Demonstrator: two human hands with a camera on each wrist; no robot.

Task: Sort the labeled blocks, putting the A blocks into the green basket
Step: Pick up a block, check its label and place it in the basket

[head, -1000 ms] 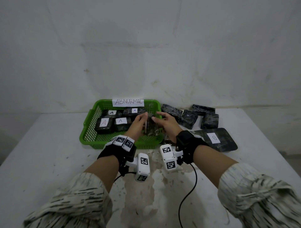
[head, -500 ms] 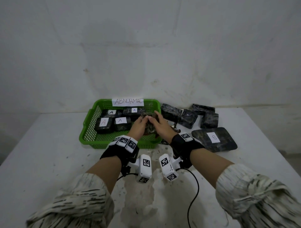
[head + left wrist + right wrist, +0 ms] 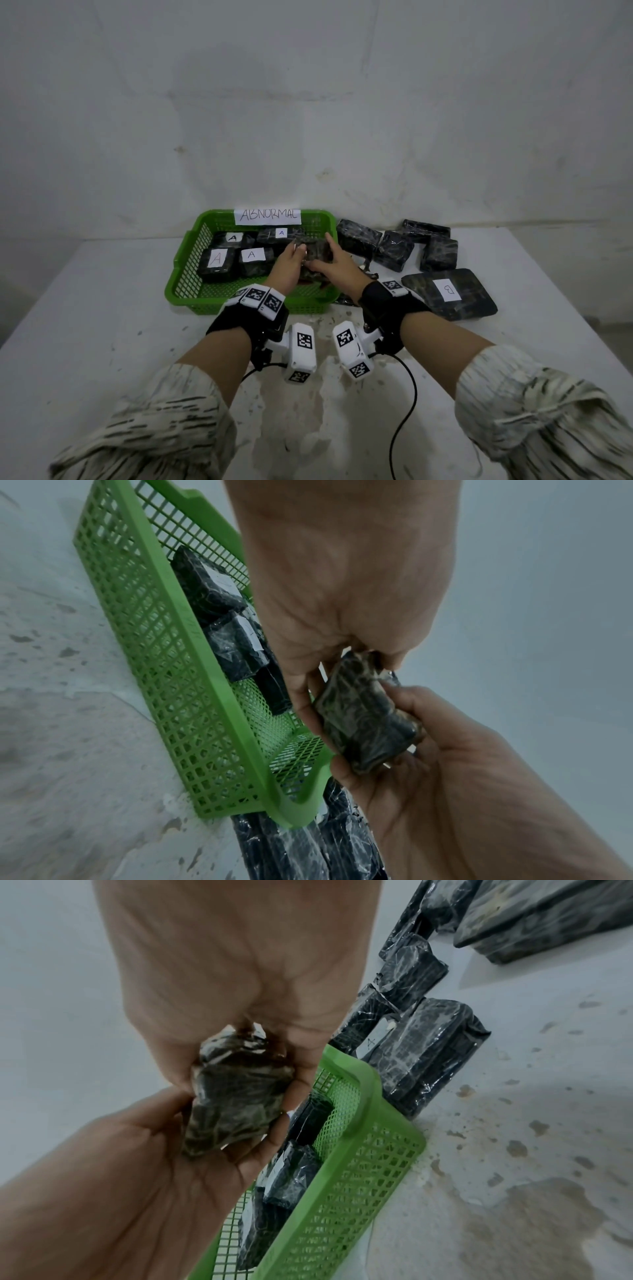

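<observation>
Both hands hold one dark plastic-wrapped block [image 3: 317,251] above the right part of the green basket [image 3: 185,274]. My left hand [image 3: 294,256] grips its left side and my right hand [image 3: 331,260] its right side. No label shows on this block. The left wrist view has the block [image 3: 363,723] between the fingers of both hands, over the basket rim [image 3: 212,696]. From the right wrist, the block [image 3: 236,1096] sits pinched just above the basket [image 3: 359,1150]. Several blocks marked A [image 3: 251,255] lie in the basket's left and back.
A paper sign reading ABNORMAL [image 3: 268,216] hangs on the basket's back wall. Several unlabelled dark blocks [image 3: 394,250] lie right of the basket. A flat wide block marked B [image 3: 448,294] lies at front right. The white table [image 3: 102,325] ends at a wall behind.
Both hands have carried the block forward, from near the basket's front rim to over its inner right part. The wrists have followed toward the basket.
</observation>
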